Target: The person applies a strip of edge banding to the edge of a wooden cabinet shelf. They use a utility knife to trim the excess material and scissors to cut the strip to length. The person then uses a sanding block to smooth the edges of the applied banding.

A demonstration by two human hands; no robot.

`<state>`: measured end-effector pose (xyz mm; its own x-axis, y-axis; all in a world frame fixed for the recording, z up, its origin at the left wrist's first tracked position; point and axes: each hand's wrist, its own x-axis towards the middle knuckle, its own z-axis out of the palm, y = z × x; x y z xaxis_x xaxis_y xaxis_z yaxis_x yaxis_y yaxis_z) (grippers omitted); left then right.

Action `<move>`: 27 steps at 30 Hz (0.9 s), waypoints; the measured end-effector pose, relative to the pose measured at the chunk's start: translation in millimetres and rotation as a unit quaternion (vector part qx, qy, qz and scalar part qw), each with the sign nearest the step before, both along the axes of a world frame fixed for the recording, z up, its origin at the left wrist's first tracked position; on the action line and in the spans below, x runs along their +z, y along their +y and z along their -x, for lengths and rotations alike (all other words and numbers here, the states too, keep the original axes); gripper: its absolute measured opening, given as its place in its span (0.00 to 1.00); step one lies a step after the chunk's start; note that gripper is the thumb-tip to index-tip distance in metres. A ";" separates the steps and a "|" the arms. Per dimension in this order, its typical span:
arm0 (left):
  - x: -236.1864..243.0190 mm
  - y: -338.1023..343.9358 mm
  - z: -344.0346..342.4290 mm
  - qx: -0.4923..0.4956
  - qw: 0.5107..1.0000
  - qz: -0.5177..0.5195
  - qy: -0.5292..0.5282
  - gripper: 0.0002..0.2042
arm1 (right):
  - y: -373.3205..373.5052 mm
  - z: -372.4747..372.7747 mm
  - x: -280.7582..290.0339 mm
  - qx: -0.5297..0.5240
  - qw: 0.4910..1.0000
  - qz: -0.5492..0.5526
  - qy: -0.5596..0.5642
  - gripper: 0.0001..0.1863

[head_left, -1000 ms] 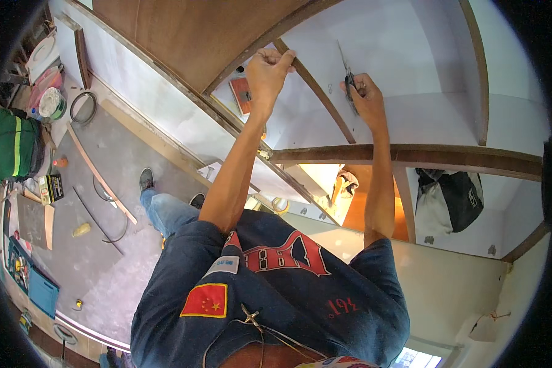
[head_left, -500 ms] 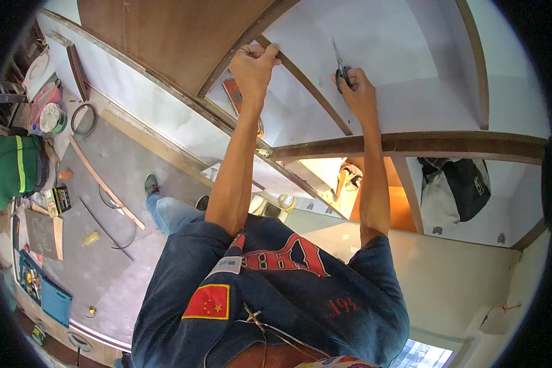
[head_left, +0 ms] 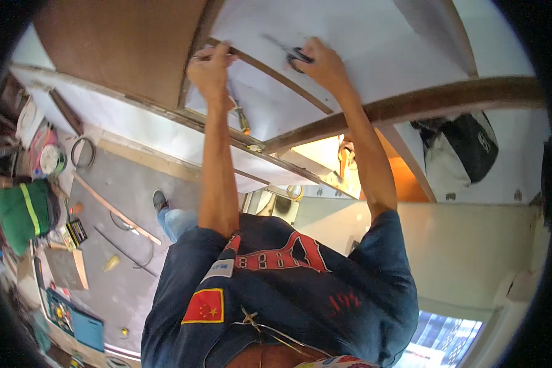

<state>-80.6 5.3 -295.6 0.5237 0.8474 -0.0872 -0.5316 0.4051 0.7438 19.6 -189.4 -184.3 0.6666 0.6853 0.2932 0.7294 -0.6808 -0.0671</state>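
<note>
My left hand (head_left: 208, 72) is closed in a pinch at the upper end of a narrow brown wooden strip (head_left: 282, 80) beside the cabinet frame; what its fingertips hold is unclear. My right hand (head_left: 326, 67) grips scissors by their black handles (head_left: 298, 57), blurred blades pointing up-left over the pale cabinet surface (head_left: 374, 43). A screwdriver with a yellow and black handle (head_left: 244, 121) lies below my left hand in the pale compartment. A brown panel (head_left: 116, 46) adjoins that frame on the left.
A thick wooden beam (head_left: 423, 98) crosses below my right hand, above a black and white bag (head_left: 460, 147). On the floor at left lie a green bundle (head_left: 15, 214), loose strips (head_left: 116, 207), coiled black material (head_left: 83, 153) and a blue toolbox (head_left: 84, 328).
Both hands have moved left in the view, my right hand also upward, with the scissors now tilted further left. The surroundings have shifted in the view as the head moved.
</note>
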 end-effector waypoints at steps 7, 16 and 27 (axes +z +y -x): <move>-0.4 7.8 -0.5 -0.027 0.999 0.018 -0.005 0.13 | 27.9 -29.1 15.9 0.062 0.985 0.121 0.110 0.12; 1.6 10.7 5.9 -0.085 0.996 -0.002 0.028 0.12 | 13.0 -14.2 27.2 0.043 0.964 -0.057 0.256 0.11; -11.9 21.3 10.5 -0.171 0.985 -0.028 -0.010 0.08 | -7.1 127.2 -136.9 -0.115 0.597 -0.698 0.379 0.17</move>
